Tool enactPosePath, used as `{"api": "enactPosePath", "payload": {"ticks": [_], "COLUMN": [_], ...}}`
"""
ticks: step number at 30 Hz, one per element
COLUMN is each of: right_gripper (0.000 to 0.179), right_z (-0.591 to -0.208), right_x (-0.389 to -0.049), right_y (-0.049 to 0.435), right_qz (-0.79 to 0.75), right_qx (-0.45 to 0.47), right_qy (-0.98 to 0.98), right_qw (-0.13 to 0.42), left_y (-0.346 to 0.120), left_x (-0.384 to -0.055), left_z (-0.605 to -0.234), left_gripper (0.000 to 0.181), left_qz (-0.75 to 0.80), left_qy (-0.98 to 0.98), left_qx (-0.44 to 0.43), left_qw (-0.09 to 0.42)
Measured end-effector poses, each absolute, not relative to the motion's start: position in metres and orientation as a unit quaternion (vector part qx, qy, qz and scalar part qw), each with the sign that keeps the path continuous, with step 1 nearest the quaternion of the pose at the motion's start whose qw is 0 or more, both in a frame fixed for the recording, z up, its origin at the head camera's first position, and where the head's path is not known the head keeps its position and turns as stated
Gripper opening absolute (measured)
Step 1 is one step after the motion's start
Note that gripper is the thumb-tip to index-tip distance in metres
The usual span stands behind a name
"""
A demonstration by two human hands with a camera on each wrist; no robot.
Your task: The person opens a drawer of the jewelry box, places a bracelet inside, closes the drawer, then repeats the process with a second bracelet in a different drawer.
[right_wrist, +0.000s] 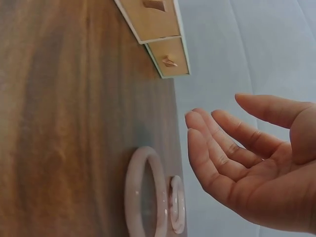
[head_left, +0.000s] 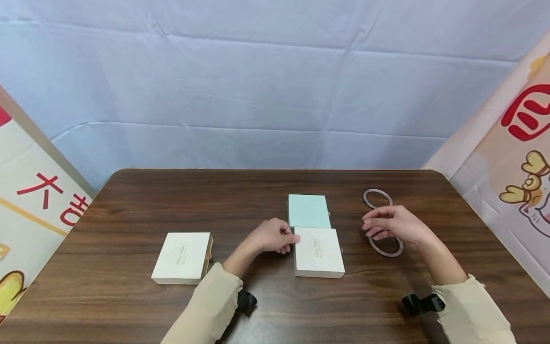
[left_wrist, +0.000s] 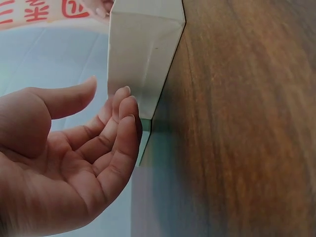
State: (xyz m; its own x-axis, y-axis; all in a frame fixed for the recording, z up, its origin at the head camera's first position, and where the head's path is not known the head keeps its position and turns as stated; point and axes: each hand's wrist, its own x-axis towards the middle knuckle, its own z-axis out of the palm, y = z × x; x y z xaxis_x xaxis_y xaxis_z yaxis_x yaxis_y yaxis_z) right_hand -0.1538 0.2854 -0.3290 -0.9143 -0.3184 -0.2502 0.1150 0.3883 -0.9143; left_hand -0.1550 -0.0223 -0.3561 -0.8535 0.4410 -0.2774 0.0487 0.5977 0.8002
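A white drawer box [head_left: 319, 253] with gold lettering lies right of centre, and a mint-green box [head_left: 309, 210] sits directly behind it. My left hand [head_left: 273, 235] is at the white box's left side, its fingers loosely curled; in the left wrist view the fingertips [left_wrist: 127, 101] are against or close to the box wall, with the thumb apart. Two pale pinkish bangles lie on the right: a far bangle [head_left: 377, 190] and a near bangle [head_left: 388, 255]. Over them hovers my right hand [head_left: 399, 223], fingers relaxed and holding nothing, partly hiding both rings.
Another white box [head_left: 182, 256] lies to the left, near my left forearm. Small pull tabs [right_wrist: 169, 62] show on the right-facing drawer fronts. The brown wooden table [head_left: 129, 205] ends at a pale cloth backdrop [head_left: 258, 95], with printed cloths at both sides.
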Motion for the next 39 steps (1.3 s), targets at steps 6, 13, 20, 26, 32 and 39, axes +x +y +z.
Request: {"api": "enactPosePath", "payload": {"ticks": [6, 13, 20, 26, 32, 39], "right_gripper": [0.034, 0.032, 0.031, 0.028, 0.021, 0.017], "right_z": [-0.337, -0.345, -0.351, -0.356, -0.360, -0.360], "right_x": [-0.154, -0.156, -0.157, -0.156, -0.155, -0.155], "right_y": [0.278, 0.268, 0.259, 0.254, 0.250, 0.247], "right_qz": [-0.536, -0.539, -0.548, -0.564, -0.567, -0.563], "right_qx": [-0.075, -0.090, -0.107, -0.122, -0.119, -0.123], "right_qy": [0.813, 0.800, 0.779, 0.751, 0.743, 0.742], "right_qw": [0.216, 0.246, 0.286, 0.321, 0.334, 0.341], "left_y": [-0.018, -0.015, -0.014, -0.014, -0.014, -0.013], "left_x": [-0.155, -0.154, -0.154, -0.153, -0.153, -0.154], "left_z": [-0.360, -0.359, -0.358, -0.357, -0.359, -0.360], "left_gripper": [0.026, 0.025, 0.026, 0.026, 0.026, 0.026], "left_qz": [0.429, 0.424, 0.421, 0.419, 0.423, 0.424], "left_qy": [0.861, 0.864, 0.866, 0.868, 0.866, 0.865], "left_qx": [0.133, 0.127, 0.128, 0.127, 0.122, 0.119], "left_qw": [0.237, 0.240, 0.236, 0.234, 0.236, 0.239]}}
